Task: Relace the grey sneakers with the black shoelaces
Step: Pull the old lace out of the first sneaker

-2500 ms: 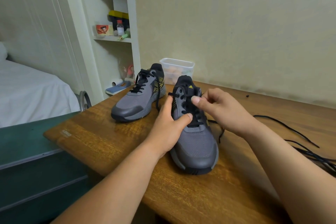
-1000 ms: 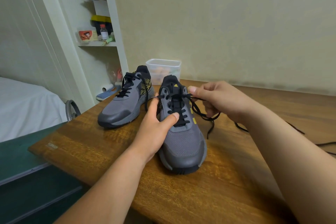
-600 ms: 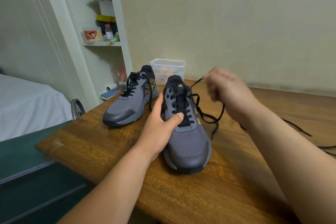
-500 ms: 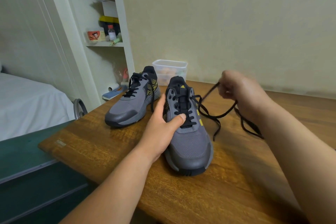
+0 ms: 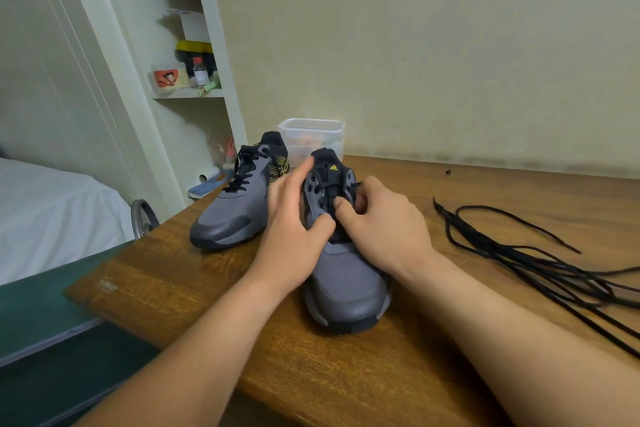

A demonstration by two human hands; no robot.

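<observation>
A person's left hand (image 5: 294,229) is bracing the near sneaker (image 5: 346,284) on the table (image 5: 346,374), fingers lying straight along its side and thumb pressing on top. The right hand (image 5: 384,229), touching the left, is pinching the black lace (image 5: 355,185) at the eyelets. A small yellow logo (image 5: 333,167) is showing on the tongue, its lettering too small to read. The far sneaker (image 5: 232,215) is sitting laced beside it, a tub (image 5: 311,135) standing behind. Spare laces (image 5: 519,253) are lying loose to the right.
</observation>
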